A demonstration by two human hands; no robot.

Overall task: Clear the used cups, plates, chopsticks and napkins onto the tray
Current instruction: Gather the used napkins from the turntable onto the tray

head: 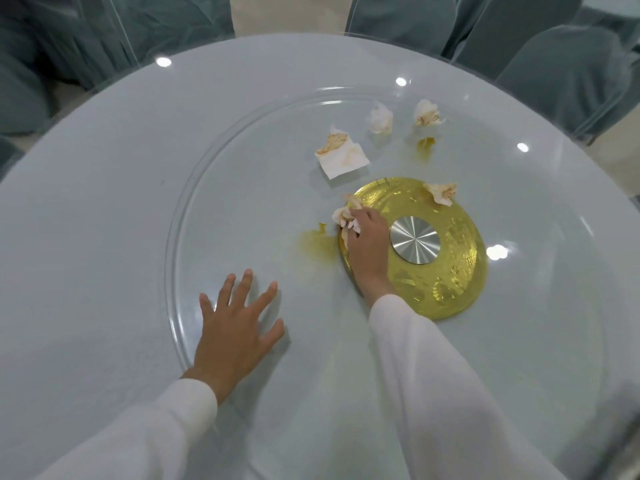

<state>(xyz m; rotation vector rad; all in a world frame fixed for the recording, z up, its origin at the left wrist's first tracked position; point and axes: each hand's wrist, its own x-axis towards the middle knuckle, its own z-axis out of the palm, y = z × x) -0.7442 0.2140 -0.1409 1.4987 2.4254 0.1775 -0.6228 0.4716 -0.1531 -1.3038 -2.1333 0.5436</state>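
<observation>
The right hand (366, 242) has its grip clenched around a crumpled, yellow-stained white paper napkin (344, 212), fingers curled over it at the left edge of the round gold disc with a brushed silver hub (446, 271) that sits under the clear glass turntable (214, 188). The left hand (235, 327) lies flat and released, fingers spread, pressing on the glass nearer the person, apparently steadying it.

To do this step well, the wad should probably be gathered fully into the palm before lifting, so no loose corner drags through the yellow smear (317, 242) just to its left. Keeping the flat hand down ought to stop the turntable from spinning.

The held napkin is a bunched lump with no clear long axis; its loose end sticks out up and left, away from the wrist. Further out lie a flatter, roughly square stained napkin (343, 155), one corner toward the person, and three more crumpled ones (381, 118) (426, 113) (441, 192), the last resting over the disc's far rim. All sit on the turntable atop the round pale counter (86, 202). No tray is in view.
</observation>
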